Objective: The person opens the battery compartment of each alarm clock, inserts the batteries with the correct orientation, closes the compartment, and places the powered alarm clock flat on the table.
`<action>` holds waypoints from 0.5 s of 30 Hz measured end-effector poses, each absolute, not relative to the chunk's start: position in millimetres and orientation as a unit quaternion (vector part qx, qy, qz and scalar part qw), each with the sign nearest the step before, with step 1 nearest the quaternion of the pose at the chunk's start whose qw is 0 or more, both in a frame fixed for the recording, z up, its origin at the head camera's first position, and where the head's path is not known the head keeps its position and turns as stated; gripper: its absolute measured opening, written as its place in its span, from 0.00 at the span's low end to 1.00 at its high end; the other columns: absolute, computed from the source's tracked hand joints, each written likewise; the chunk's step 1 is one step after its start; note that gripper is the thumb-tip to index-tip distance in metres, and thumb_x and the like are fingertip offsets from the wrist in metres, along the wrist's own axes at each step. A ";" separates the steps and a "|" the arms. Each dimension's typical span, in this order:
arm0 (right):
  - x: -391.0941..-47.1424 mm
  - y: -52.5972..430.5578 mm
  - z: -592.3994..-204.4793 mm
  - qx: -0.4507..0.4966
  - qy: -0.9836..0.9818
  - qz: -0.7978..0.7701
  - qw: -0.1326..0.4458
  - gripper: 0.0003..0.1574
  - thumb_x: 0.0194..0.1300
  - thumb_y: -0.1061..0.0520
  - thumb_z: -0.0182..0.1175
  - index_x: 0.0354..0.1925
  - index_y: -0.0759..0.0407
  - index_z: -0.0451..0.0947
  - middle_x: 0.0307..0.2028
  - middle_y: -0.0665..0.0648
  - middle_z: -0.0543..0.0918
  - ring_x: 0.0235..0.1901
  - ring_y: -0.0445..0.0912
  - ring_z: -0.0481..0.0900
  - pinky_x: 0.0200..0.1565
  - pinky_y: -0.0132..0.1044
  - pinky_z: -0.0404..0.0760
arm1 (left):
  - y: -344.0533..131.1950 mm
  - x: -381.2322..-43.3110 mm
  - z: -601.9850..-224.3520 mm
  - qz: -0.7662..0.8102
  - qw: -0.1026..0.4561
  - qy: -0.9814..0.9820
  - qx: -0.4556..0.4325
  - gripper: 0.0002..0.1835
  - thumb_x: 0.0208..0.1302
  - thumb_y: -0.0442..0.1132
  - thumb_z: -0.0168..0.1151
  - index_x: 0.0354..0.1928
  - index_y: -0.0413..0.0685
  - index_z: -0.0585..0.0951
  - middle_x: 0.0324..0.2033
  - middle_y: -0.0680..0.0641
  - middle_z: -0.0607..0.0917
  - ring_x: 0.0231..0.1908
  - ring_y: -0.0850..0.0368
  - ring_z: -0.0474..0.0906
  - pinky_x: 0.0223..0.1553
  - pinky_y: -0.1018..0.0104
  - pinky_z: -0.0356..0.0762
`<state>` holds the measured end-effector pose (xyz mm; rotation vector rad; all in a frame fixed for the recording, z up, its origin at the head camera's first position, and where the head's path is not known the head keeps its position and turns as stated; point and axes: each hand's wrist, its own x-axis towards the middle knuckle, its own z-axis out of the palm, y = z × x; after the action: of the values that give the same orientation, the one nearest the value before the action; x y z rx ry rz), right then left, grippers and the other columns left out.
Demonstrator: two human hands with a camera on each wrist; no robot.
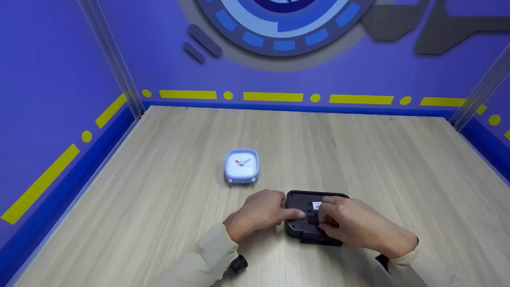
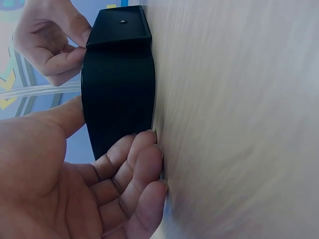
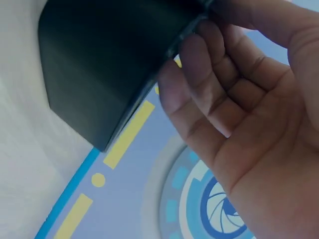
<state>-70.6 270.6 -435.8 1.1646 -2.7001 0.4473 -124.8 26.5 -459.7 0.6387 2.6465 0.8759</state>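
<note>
A black square device with rounded corners lies back side up on the table, a small white label on its back. My left hand grips its left side, thumb on the back and fingers along the edge; the left wrist view shows those fingertips down by the tabletop. Over the middle of the back is my right hand, fingers curled and thumb and forefinger pinching close to the surface. I cannot tell which small part is between them, as the hand hides it. In the right wrist view the device's smooth dark side shows.
A light blue alarm clock with a white face stands farther back, left of the device. Blue printed walls with yellow marks enclose the wooden table at the back and sides.
</note>
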 end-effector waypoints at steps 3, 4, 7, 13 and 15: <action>-69.8 269.4 -436.1 0.410 -0.894 0.152 0.103 0.21 0.52 0.68 0.77 0.27 0.49 0.75 0.28 0.40 0.68 0.28 0.34 0.67 0.28 0.30 0.71 | 26.5 -125.0 -459.3 0.306 0.139 0.915 0.224 0.24 0.65 0.65 0.72 0.25 0.55 0.80 0.15 0.57 0.80 0.17 0.63 0.71 0.22 0.66 0.65; -69.1 269.0 -435.7 0.415 -0.891 0.150 0.109 0.21 0.51 0.68 0.77 0.26 0.49 0.75 0.28 0.40 0.68 0.27 0.34 0.67 0.27 0.30 0.70 | 26.5 -125.1 -459.3 0.306 0.141 0.914 0.224 0.24 0.65 0.65 0.72 0.25 0.55 0.80 0.15 0.57 0.80 0.17 0.63 0.71 0.22 0.66 0.65; -66.6 267.6 -433.8 0.421 -0.888 0.141 0.119 0.22 0.49 0.69 0.76 0.26 0.49 0.74 0.28 0.41 0.68 0.27 0.34 0.66 0.27 0.30 0.71 | 26.5 -125.4 -458.9 0.305 0.144 0.914 0.223 0.25 0.65 0.65 0.72 0.25 0.55 0.80 0.15 0.57 0.80 0.17 0.62 0.71 0.22 0.66 0.65; -64.3 264.6 -432.6 0.405 -0.899 0.121 0.116 0.21 0.50 0.69 0.75 0.24 0.50 0.74 0.27 0.42 0.71 0.26 0.36 0.67 0.27 0.32 0.73 | 26.2 -124.8 -458.4 0.304 0.147 0.916 0.219 0.25 0.65 0.66 0.72 0.26 0.55 0.80 0.16 0.56 0.80 0.17 0.62 0.72 0.23 0.66 0.66; -64.4 264.0 -433.4 0.399 -0.902 0.120 0.114 0.20 0.51 0.69 0.75 0.24 0.50 0.74 0.27 0.43 0.71 0.26 0.36 0.67 0.26 0.33 0.73 | 26.1 -124.6 -458.3 0.304 0.147 0.916 0.218 0.25 0.65 0.66 0.72 0.26 0.55 0.80 0.16 0.56 0.80 0.17 0.62 0.72 0.23 0.66 0.66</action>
<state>-64.4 264.0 -433.4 1.1696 -2.6439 0.3531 -124.6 26.1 -458.3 0.6280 2.6350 0.8740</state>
